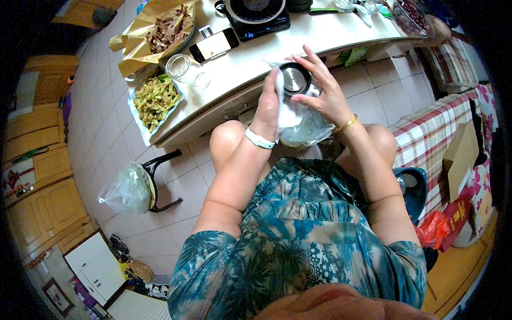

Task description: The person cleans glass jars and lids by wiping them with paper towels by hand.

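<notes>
A round black-rimmed lid (295,80) with a silvery centre is held up between my hands, above my knees. My right hand (328,93) curves around its right side, thumb and fingers at the rim. On the other side, my left hand (266,109) presses a white cloth or paper towel (288,114) near the lid's left edge; the fingers are partly hidden. Below them hangs a clear plastic bag (308,130) with pale contents I cannot make out. An open glass jar (178,66) stands on the table, left of my hands.
On the white table (229,72) are a phone (214,45), a black cooker (261,26), shredded brown food on paper (168,32) and a tray of chopped greens (154,104). A bagged stool (154,181) stands left. A blue basin (413,192) sits right, beside a checked cloth (434,128).
</notes>
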